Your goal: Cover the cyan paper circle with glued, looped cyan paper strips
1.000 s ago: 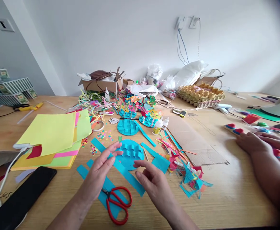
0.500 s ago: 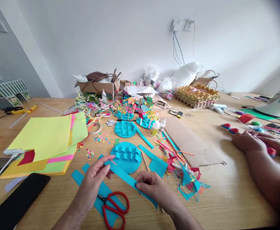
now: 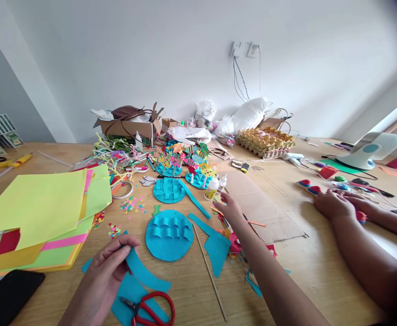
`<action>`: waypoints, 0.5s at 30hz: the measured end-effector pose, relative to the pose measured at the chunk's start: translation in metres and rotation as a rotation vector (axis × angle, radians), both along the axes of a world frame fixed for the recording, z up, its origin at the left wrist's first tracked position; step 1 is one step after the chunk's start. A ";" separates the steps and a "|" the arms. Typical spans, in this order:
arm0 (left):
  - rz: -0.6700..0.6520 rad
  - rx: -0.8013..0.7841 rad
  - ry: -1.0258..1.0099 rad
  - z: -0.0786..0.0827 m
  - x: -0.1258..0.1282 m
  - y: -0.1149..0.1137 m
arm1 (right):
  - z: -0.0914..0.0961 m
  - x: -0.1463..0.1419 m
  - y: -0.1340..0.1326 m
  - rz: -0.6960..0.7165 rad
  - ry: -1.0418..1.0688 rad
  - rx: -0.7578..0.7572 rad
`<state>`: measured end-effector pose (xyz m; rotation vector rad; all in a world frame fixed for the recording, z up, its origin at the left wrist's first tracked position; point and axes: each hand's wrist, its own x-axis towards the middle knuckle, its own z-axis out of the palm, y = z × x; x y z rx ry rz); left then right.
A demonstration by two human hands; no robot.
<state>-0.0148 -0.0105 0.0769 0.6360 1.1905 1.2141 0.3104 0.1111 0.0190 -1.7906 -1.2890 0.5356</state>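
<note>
My left hand (image 3: 112,262) pinches one end of a blue paper strip (image 3: 147,274), which curves down over the table. Red-handled scissors (image 3: 150,310) lie below it on more blue paper (image 3: 125,294). My right hand (image 3: 230,208) stretches forward with its fingers apart, just short of two white glue bottles (image 3: 212,188). A blue disc (image 3: 169,246) with rows of curled paper waves lies between my hands. Behind it is a second blue disc (image 3: 167,197) with bent strips on it. A thin wooden stick (image 3: 210,269) and a blue paper offcut (image 3: 217,251) lie right of the front disc.
Coloured paper sheets (image 3: 38,203) and a black phone (image 3: 11,294) are at the left. Decorated blue discs (image 3: 200,179) stand farther back. Flat cardboard (image 3: 262,208) and egg trays (image 3: 266,140) are to the right. Another person's hands (image 3: 337,206) rest at far right.
My right hand has let go of the blue paper strip and moved forward towards the glue bottles. My left hand has shifted left and down with the strip. The view has turned rightwards.
</note>
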 end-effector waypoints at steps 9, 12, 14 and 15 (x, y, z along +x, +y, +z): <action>-0.096 0.142 0.051 0.009 -0.019 0.004 | -0.014 -0.014 0.043 -0.067 -0.184 -0.016; -0.121 0.170 0.072 0.011 -0.022 0.003 | -0.008 -0.018 0.042 -0.092 -0.223 -0.027; -0.131 0.182 0.064 0.015 -0.028 0.002 | 0.003 -0.019 0.037 -0.091 -0.238 -0.022; -0.131 0.194 0.058 0.017 -0.033 0.002 | 0.011 -0.020 0.031 -0.081 -0.242 -0.015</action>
